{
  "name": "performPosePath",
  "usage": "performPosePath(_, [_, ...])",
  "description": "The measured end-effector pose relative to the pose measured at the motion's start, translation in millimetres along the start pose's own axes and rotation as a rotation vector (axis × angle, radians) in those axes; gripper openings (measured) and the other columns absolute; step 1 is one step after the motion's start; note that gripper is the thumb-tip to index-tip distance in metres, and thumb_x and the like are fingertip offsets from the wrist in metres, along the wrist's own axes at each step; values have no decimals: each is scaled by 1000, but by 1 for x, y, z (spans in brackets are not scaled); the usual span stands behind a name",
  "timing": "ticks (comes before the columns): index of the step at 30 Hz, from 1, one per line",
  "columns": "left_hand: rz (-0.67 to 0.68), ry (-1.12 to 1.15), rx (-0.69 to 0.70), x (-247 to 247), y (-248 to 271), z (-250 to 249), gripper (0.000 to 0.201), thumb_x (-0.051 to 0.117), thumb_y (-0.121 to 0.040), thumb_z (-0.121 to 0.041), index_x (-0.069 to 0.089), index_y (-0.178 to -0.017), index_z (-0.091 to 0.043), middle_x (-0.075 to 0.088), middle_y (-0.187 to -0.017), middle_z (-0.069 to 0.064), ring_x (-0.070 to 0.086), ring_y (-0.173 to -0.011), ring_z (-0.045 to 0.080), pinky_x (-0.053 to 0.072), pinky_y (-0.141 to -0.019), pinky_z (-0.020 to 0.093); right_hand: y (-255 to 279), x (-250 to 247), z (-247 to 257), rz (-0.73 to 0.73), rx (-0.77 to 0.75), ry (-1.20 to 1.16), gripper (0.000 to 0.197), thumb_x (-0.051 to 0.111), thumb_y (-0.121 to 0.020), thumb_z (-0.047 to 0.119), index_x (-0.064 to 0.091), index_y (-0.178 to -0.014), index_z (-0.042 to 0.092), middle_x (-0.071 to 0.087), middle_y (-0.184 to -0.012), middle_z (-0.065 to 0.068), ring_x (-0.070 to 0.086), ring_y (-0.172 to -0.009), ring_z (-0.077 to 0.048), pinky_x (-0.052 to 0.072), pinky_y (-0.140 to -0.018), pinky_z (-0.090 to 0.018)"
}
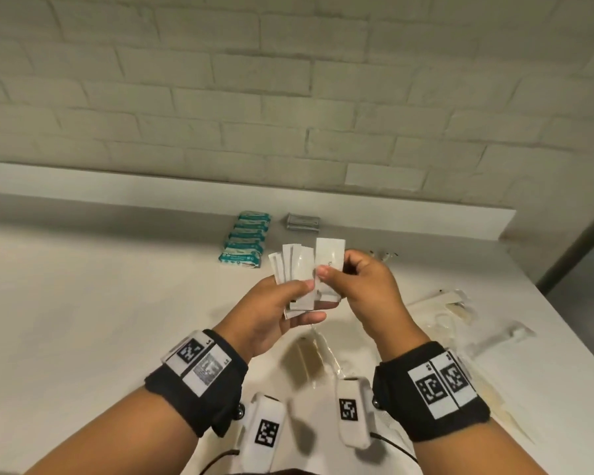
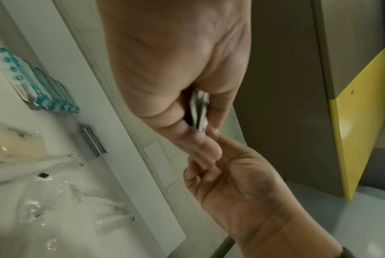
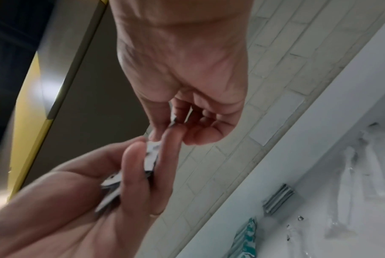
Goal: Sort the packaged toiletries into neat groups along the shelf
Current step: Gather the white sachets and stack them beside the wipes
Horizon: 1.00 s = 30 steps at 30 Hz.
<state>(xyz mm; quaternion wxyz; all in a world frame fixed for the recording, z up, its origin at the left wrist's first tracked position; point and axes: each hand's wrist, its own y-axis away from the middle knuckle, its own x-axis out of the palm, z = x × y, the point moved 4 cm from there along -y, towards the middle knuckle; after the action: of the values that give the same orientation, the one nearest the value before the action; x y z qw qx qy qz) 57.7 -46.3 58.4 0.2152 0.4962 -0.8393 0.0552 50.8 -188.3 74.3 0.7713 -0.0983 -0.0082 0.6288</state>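
Above the white shelf [image 1: 100, 286] my left hand [image 1: 282, 310] grips a fanned stack of several white sachets [image 1: 294, 269], thumb on top. My right hand [image 1: 350, 279] pinches one more white sachet [image 1: 330, 255] at the right edge of that fan, thumb against forefinger. In the left wrist view the stack's edges [image 2: 199, 110] show between the fingers; in the right wrist view the stack [image 3: 151, 157] sits in the left hand. A row of teal packets [image 1: 246, 240] and a small pile of silver sachets [image 1: 303, 222] lie by the back wall.
Clear plastic-wrapped items [image 1: 456, 310] lie scattered on the shelf's right part and below my hands [image 1: 316, 354]. The brick wall [image 1: 288, 97] bounds the back. The shelf's right edge [image 1: 563, 341] drops off; a yellow and grey cabinet [image 2: 359, 122] stands beyond.
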Motion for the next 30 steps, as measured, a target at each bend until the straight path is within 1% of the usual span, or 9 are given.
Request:
performPosePath(4, [-11,40,-13,-21,9,-6,24,49,-97,-11,61,-117,-4,71,-109,19,71,-97,32,60,-69,28,-5,7,-5,-4,60,-269,12,63,-87,4,68,-95,11,70,-79,-3,63,-71,-18,51,-61,-26])
performPosePath(11, [2,-5,15,-56,20,-18,27,60,-80,-26,63,-103,-13,73,-79,1,69,-63,13,44,-44,16,-2,58,-8,269,155,-655,18,63,-77,13,71,-93,11,72,-83,-9,68,-73,-22,57,-65,-32])
performPosePath(14, [52,-33,-26,-62,21,-18,33,61,-77,-30,64,-105,-13,69,-77,1,62,-56,11,39,-42,16,0,82,-6,419,159,-721,45,83,-66,20,69,-108,10,72,-96,-15,70,-79,-25,59,-66,-34])
performPosePath(17, [59,-41,-58,-72,19,-19,40,65,-76,-35,63,-107,-10,64,-78,5,60,-55,11,37,-41,15,-4,94,-3,511,187,-703,68,86,-64,19,59,-125,5,68,-103,-19,69,-72,-29,58,-64,-36])
performPosePath(19, [48,-70,-75,-78,17,-19,48,69,-73,-40,61,-108,-8,60,-77,7,60,-56,11,37,-41,16,-6,99,-2,503,190,-658,65,82,-65,16,58,-122,-2,68,-99,-21,68,-65,-29,57,-59,-34])
performPosePath(21, [19,-105,-75,-81,15,-19,45,67,-72,-42,62,-102,-9,60,-72,3,60,-57,11,37,-43,16,-10,98,-4,405,198,-622,51,78,-62,15,64,-109,1,70,-92,-17,67,-67,-26,56,-57,-33])
performPosePath(25, [-14,-147,-65,-81,9,-20,37,66,-69,-41,65,-95,-14,64,-69,-2,62,-57,11,36,-45,16,-12,93,-8,303,218,-554,31,65,-75,11,66,-106,8,71,-93,-12,63,-79,-27,53,-69,-35])
performPosePath(27, [-11,-153,-86,-80,6,-18,38,66,-70,-41,66,-97,-14,66,-72,-2,63,-59,11,37,-44,15,-10,93,-9,304,234,-545,30,66,-76,12,65,-105,7,69,-94,-14,59,-77,-29,52,-67,-34])
performPosePath(30, [-18,-144,-136,-79,4,-12,42,66,-69,-43,66,-100,-14,67,-72,-3,63,-59,10,37,-44,14,-9,91,-13,326,240,-598,41,73,-67,15,66,-107,6,70,-99,-16,65,-82,-29,56,-71,-34])
